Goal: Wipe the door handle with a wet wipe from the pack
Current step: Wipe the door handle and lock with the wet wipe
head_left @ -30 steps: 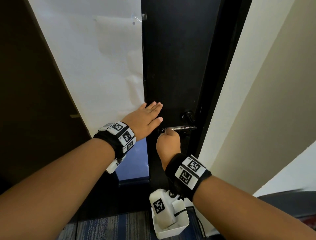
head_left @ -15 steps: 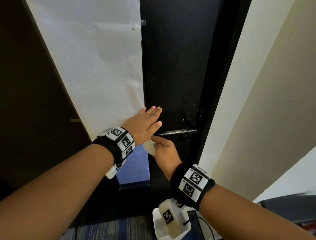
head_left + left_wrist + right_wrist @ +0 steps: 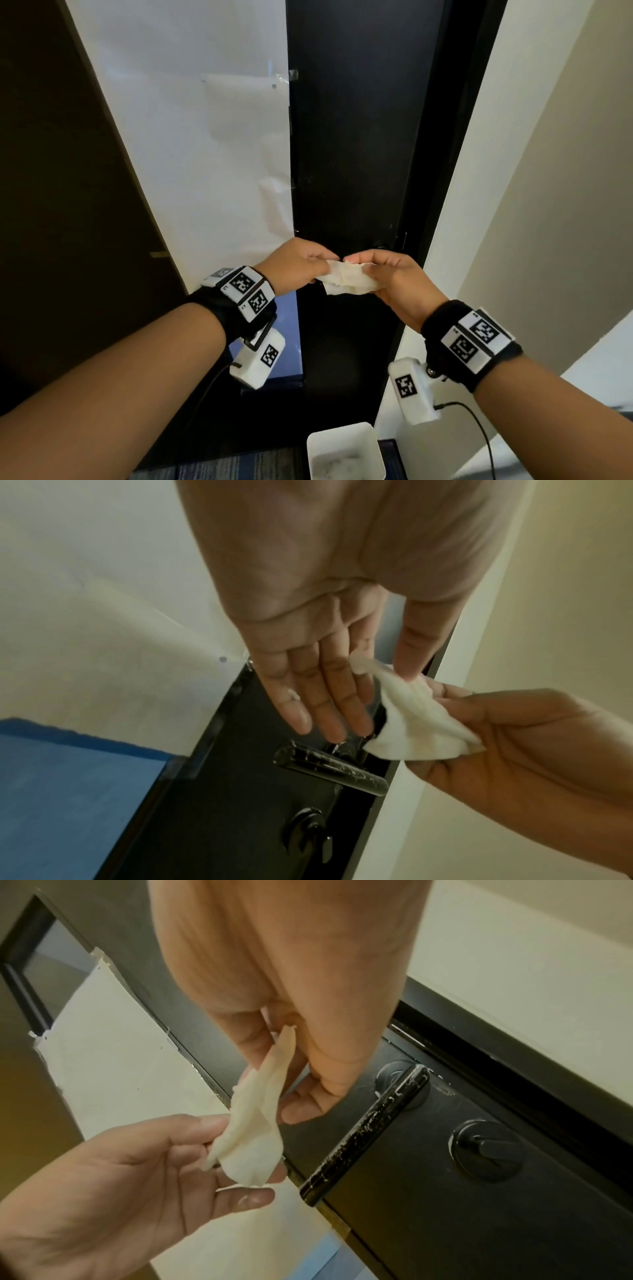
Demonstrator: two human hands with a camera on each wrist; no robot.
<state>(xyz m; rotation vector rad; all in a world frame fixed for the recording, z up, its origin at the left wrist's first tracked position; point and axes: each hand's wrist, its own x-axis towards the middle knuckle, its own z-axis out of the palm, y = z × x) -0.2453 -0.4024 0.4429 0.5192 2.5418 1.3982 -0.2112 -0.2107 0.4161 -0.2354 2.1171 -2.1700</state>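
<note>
A crumpled white wet wipe point(image 3: 346, 281) is pinched at mid-frame by the left hand point(image 3: 295, 263) and right hand point(image 3: 394, 279), fingers clamped on it, near the black metal lever door handle point(image 3: 365, 1134).

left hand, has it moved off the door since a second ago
Yes. The left hand has come off the black door, dropping slightly toward the right hand to pinch the wipe.
</note>
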